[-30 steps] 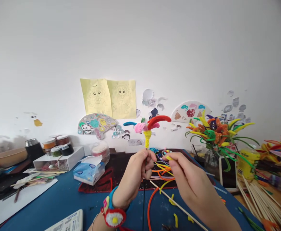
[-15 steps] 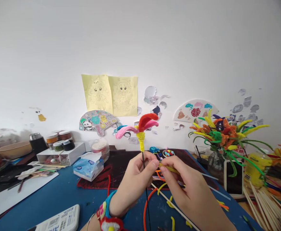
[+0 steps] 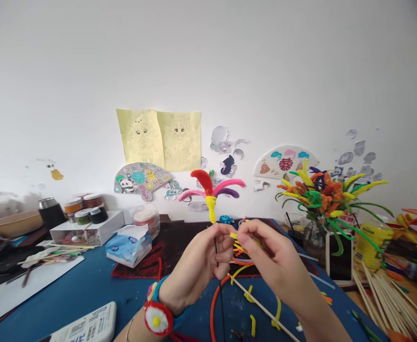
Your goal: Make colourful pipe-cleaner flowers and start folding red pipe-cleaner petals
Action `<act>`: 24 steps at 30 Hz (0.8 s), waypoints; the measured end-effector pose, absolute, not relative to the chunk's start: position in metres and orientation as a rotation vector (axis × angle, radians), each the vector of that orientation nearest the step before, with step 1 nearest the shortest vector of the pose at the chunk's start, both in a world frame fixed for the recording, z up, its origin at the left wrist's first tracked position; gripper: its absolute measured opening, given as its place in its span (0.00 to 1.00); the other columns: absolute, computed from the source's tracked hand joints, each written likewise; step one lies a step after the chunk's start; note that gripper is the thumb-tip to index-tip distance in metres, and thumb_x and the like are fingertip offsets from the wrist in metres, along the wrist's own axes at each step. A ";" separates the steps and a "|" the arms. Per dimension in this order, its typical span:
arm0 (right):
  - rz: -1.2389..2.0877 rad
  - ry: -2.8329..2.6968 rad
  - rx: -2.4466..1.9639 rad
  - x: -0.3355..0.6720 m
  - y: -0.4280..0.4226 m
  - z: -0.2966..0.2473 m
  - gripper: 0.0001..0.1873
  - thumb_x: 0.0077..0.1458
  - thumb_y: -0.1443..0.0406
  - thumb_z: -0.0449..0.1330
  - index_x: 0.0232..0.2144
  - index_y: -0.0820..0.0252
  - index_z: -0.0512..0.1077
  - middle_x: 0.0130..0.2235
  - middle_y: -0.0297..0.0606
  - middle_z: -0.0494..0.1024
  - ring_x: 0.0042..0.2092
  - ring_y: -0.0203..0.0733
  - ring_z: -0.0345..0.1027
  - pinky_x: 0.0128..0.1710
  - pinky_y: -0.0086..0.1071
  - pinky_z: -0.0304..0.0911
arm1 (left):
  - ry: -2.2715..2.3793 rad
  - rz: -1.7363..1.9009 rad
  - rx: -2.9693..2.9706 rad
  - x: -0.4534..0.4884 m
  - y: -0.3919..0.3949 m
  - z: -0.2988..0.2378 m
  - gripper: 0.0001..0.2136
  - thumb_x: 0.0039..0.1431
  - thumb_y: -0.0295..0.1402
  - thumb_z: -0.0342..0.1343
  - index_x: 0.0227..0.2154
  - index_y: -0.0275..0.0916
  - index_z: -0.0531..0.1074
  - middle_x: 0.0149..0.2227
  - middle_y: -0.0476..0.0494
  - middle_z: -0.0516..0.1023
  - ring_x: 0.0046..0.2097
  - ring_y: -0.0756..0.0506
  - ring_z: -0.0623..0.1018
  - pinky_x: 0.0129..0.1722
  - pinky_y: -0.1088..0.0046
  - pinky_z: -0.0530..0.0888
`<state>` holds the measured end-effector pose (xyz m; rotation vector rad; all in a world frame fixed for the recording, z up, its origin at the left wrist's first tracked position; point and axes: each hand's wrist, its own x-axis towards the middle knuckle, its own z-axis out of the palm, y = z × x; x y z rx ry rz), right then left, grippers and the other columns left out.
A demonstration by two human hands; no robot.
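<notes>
The head-worn view looks forward and down, close over the hands point(image 3: 197, 270).

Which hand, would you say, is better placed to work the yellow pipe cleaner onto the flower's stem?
The right hand, probably: it already pinches the yellow pipe cleaner beside the stem, while the left hand is occupied gripping that stem.

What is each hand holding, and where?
Left hand grips the pipe-cleaner flower by its dark stem, below the yellow cone; right hand pinches a yellow pipe cleaner near its end.
</notes>
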<state>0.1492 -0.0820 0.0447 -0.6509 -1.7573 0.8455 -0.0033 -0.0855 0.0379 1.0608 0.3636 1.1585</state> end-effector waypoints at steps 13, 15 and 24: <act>0.614 -1.704 -0.701 0.145 -0.087 0.046 0.06 0.57 0.64 0.55 0.28 0.58 0.68 0.29 0.32 0.70 0.28 0.32 0.64 0.26 0.21 0.61 | 0.559 1.140 1.430 -0.003 -0.082 0.036 0.14 0.63 0.40 0.46 0.46 0.37 0.65 0.18 0.57 0.58 0.16 0.57 0.51 0.13 0.81 0.51; 0.594 -1.704 -0.719 0.143 -0.083 0.043 0.06 0.56 0.64 0.55 0.29 0.58 0.69 0.30 0.33 0.72 0.30 0.33 0.66 0.27 0.21 0.62 | 0.597 1.113 1.511 -0.002 -0.082 0.035 0.12 0.63 0.41 0.45 0.38 0.37 0.66 0.15 0.59 0.54 0.16 0.57 0.50 0.14 0.81 0.52; 0.651 -1.638 -0.743 0.135 -0.074 0.040 0.07 0.54 0.62 0.56 0.28 0.59 0.69 0.31 0.36 0.74 0.33 0.36 0.70 0.30 0.23 0.66 | 0.498 1.117 1.338 0.004 -0.084 0.032 0.04 0.60 0.30 0.42 0.36 0.44 0.52 0.17 0.62 0.52 0.15 0.57 0.45 0.13 0.85 0.48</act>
